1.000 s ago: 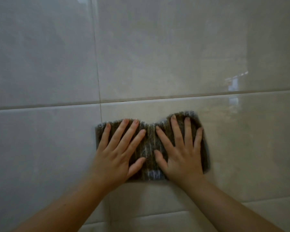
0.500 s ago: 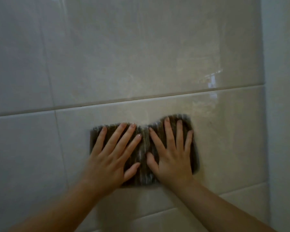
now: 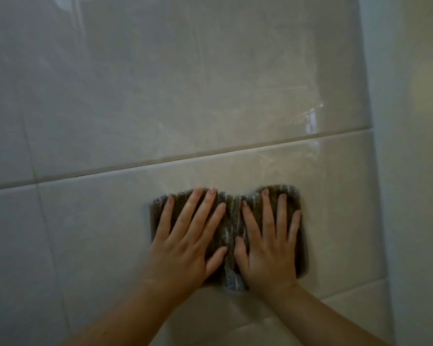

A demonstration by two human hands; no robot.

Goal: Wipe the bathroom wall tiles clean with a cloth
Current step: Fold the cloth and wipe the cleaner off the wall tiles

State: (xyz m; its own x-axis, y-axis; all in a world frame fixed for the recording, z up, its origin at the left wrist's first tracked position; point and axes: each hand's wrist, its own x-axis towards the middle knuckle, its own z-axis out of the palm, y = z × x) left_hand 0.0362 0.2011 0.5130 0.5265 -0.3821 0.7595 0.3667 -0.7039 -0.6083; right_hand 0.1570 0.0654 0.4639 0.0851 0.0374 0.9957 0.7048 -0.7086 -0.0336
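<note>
Both hands lie flat, side by side, on a dark brown shaggy cloth (image 3: 231, 236) pressed against a glossy beige wall tile (image 3: 98, 233), just below a horizontal grout line (image 3: 160, 163). The left hand (image 3: 185, 248) covers the cloth's left half and the right hand (image 3: 269, 250) its right half, each with fingers (image 3: 193, 208) straight and spread wide, gripping nothing. The cloth's right edge lies near the wall's corner (image 3: 375, 196).

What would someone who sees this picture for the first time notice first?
The left hand and the right hand press flat, with spread fingers, on a dark, bunched cloth, low and right of centre. Around it are glossy pale wall tiles, with a bright reflection near the right edge.
</note>
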